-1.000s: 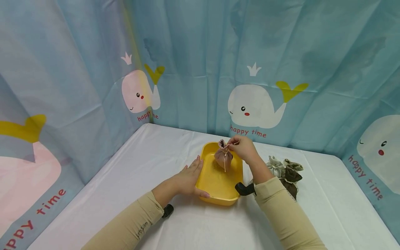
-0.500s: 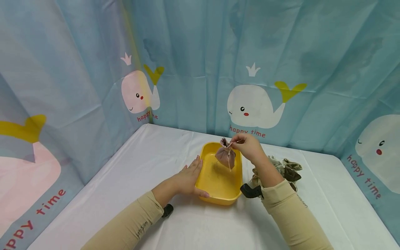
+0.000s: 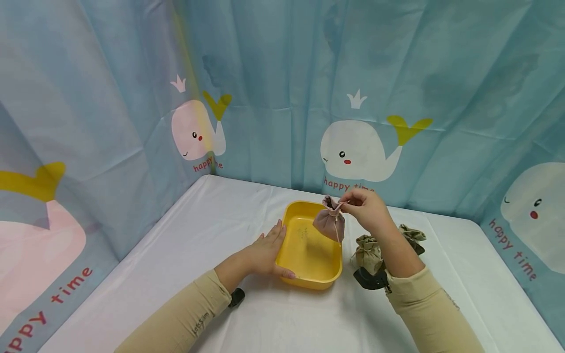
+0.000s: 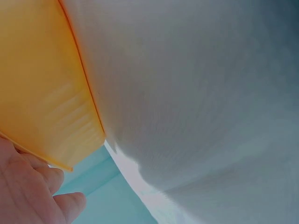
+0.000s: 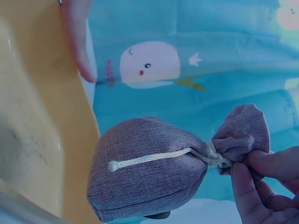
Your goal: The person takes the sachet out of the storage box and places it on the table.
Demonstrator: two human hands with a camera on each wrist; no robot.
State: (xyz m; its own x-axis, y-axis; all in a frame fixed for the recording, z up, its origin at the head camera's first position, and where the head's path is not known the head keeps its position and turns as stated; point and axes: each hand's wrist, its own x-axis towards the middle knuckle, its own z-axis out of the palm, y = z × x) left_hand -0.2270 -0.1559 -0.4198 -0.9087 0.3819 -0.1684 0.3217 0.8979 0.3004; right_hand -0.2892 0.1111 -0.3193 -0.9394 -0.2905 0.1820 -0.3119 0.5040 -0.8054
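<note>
A mauve drawstring pouch (image 3: 328,224) with a cream cord hangs over the right side of a yellow plastic tub (image 3: 304,282). My right hand (image 3: 365,211) pinches its gathered neck between thumb and fingers. In the right wrist view the pouch (image 5: 149,168) looks full, its cord (image 5: 154,158) knotted round the neck. My left hand (image 3: 265,250) lies along the tub's left side, fingers straight and thumb over the near rim. From the left wrist view, those fingers (image 4: 49,179) touch the rim of the tub (image 4: 51,93).
A patterned beige pouch (image 3: 369,252) stands right of the tub, under my right forearm. Behind the forearm is another pouch, dark brown and patterned (image 3: 412,238), partly hidden. White cloth (image 3: 212,220) covers the table, and a blue whale-print curtain (image 3: 273,122) rises behind it.
My right hand has moved right with the mauve pouch, from over the tub's middle to its right rim. The beige pouch has come into sight. My left hand and the tub have stayed put.
</note>
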